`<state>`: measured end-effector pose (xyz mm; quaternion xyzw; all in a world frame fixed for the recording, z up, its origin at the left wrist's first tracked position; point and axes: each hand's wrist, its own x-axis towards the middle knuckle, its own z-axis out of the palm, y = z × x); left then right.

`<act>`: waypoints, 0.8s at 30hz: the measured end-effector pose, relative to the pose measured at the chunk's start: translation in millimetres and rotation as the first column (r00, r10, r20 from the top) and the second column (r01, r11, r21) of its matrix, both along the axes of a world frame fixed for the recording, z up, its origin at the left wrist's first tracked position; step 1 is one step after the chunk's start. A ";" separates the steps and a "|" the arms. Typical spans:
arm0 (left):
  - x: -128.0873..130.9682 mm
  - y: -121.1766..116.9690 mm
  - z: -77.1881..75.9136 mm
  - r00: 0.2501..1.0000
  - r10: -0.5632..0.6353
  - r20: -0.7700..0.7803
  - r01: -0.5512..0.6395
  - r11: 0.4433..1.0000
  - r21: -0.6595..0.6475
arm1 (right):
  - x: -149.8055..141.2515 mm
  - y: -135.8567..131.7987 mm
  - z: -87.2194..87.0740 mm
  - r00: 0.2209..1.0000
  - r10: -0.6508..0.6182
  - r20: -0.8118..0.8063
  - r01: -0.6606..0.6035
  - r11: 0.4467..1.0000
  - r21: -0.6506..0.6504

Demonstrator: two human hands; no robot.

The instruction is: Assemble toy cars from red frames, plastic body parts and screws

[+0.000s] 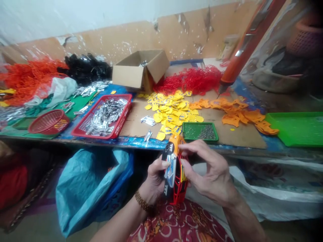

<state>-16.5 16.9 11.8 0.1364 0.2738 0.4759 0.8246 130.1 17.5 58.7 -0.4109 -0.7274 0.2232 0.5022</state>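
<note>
Toy vehicle (pixel 172 168) is held above the lap (pixel 181 223), before the counter (pixel 136 142); left hand (pixel 156 174) pinches it in its grip; right hand (pixel 213 171) touches its side, whether its grip pinches cannot be told

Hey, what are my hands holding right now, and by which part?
A multicoloured toy-like assembly. The left hand grips its black-and-silver side; the right hand's fingers are at its orange end and red-framed side.

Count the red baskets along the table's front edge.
2: a rectangular basket holding silvery pieces, left of the yellow pieces, and a round basket farther left.
</note>
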 end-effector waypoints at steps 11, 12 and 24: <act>-21.6 -16.6 5.6 0.983 -0.153 -0.098 0.158 0.986 0.046 | 16.4 2.8 13.2 0.891 0.355 0.282 -0.316 0.932 -0.176; -22.5 -17.1 6.0 0.979 -0.173 -0.107 0.181 0.981 0.065 | 17.1 3.3 14.5 0.881 0.362 0.306 -0.314 0.929 -0.195; -24.4 -14.9 7.1 0.945 -0.096 -0.314 0.166 0.965 0.204 | 16.0 9.6 19.3 0.898 0.425 0.113 -0.349 0.846 -0.404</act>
